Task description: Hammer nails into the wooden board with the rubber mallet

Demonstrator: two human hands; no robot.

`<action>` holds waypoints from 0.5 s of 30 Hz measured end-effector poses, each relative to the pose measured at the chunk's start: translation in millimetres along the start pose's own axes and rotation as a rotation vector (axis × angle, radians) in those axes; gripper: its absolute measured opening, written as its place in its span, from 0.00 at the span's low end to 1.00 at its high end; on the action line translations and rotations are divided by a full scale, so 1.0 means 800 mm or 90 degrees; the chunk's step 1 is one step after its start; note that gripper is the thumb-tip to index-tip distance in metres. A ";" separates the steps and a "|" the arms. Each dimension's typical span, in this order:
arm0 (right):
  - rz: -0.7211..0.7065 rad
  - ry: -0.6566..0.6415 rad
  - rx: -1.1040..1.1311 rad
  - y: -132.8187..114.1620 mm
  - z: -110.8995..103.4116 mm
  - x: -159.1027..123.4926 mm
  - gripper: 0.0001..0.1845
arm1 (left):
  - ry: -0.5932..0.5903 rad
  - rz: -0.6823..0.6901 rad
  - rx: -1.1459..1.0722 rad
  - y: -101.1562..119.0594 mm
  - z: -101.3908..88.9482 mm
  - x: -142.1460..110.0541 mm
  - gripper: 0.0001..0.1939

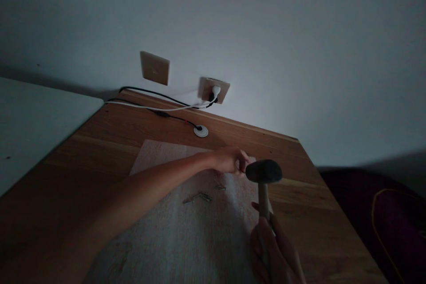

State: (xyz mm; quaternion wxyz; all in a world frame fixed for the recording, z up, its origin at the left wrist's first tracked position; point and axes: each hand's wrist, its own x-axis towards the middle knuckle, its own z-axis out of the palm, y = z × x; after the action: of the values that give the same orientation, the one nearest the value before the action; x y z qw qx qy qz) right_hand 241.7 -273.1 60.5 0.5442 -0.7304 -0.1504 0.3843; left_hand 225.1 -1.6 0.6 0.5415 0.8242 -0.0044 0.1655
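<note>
My right hand [274, 248] is wrapped round the pale handle of a hammer [264, 172], whose dark, thick head points up and away from me. Across the pale wooden board [159, 239] reaches my left arm. Near the board's far right corner, the fingers of my left hand [229, 159] are pinched together, right beside the hammer head. Whatever sits between those fingertips is too small and dim to make out. Several thin metal nails [201, 196] lie loose on the board, below my left wrist, with a smaller group [219, 186] closer to the hand.
The board rests on a wooden tabletop [313, 222] against a white wall. A round cable outlet [201, 131] sits behind the board. Black and white cables [159, 107] run to a wall socket [218, 90]. A white panel [40, 124] borders the left; purple fabric [362, 213] lies right.
</note>
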 end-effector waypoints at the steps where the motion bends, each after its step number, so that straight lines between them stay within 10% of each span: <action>1: 0.000 -0.003 -0.003 0.001 0.000 0.000 0.45 | -0.008 0.001 0.004 0.001 -0.001 0.000 0.13; 15: 0.014 -0.022 0.031 -0.005 0.000 0.000 0.45 | -0.025 0.009 0.052 -0.001 -0.002 0.001 0.10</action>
State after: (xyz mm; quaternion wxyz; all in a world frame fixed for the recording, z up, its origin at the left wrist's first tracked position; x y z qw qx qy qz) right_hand 242.6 -271.9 64.5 0.5551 -0.7117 -0.1426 0.4062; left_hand 225.9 0.2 0.7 0.5059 0.8488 -0.0139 0.1531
